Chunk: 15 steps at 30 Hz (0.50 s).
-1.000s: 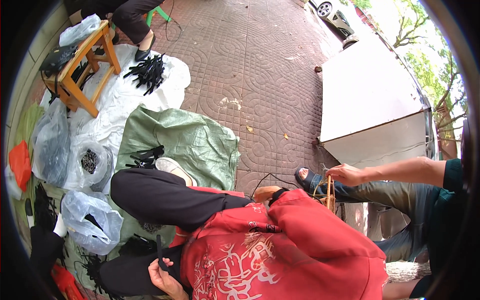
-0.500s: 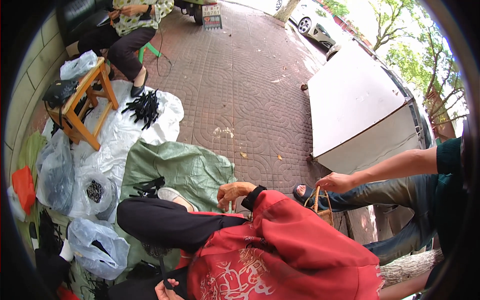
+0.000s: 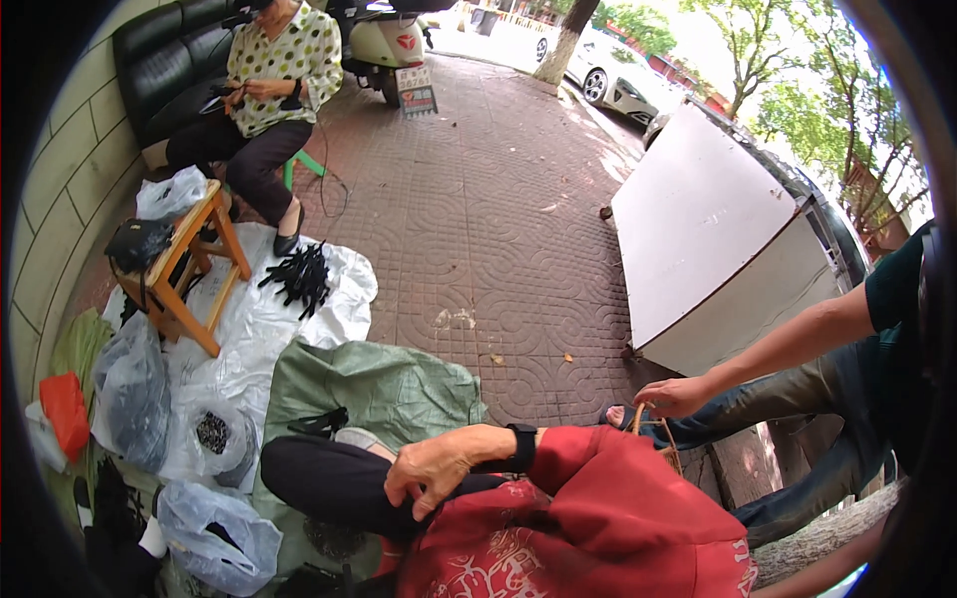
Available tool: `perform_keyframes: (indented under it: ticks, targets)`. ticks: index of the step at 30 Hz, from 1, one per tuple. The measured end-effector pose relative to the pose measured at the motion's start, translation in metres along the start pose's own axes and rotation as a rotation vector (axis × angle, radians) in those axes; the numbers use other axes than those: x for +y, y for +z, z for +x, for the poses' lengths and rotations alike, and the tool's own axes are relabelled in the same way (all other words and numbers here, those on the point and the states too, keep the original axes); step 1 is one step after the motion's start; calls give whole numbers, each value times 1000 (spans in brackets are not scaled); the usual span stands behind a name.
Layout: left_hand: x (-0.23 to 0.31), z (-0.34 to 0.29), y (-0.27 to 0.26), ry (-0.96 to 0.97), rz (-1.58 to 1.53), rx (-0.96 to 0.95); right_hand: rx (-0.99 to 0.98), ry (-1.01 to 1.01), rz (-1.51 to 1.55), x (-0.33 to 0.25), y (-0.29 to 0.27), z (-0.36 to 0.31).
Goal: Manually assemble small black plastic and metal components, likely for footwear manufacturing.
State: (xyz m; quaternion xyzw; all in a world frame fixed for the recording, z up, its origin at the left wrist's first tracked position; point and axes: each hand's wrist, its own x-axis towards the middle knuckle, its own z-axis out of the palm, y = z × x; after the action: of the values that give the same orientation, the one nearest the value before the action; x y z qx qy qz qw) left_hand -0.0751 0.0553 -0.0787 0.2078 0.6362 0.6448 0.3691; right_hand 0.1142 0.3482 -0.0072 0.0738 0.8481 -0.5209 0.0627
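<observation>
My right hand (image 3: 444, 470) hangs over my dark-trousered knee (image 3: 344, 473), in a red sleeve (image 3: 618, 488) with a black wristband (image 3: 520, 448). Its fingers bend downward with a gap between them, and nothing shows in them. My left hand is out of view. Below the knee lies a dark heap of small pieces (image 3: 334, 538), partly hidden by my leg. On the green woven sheet (image 3: 379, 384), beyond the knee, are several black strips (image 3: 319, 423).
Clear plastic bags (image 3: 221, 543) and a bag of small dark pieces (image 3: 212, 433) stand at left. A wooden stool (image 3: 204, 269) and black strip pile (image 3: 299, 279) lie farther off. Another person (image 3: 269, 95) sits there. At right, someone's hand (image 3: 673, 396) holds a wicker basket (image 3: 670, 439) near a white box (image 3: 708, 239).
My right hand has moved left and nearer, from beside the shoe to over my knee. My left hand, which held a black strip, has left the view. The view has tilted up.
</observation>
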Motion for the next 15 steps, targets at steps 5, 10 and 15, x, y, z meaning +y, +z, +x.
perform_keyframes:
  ticks: [5,10,15]
  targets:
    - [38,-13,22,-49,-305,9,-285,-340,49,-67,-15,-2]
    - [79,-25,29,-92,-461,147,-389,-730,287,-110,-63,11]
    - [100,-1,37,-6,-566,265,-367,-483,572,-103,-45,85]
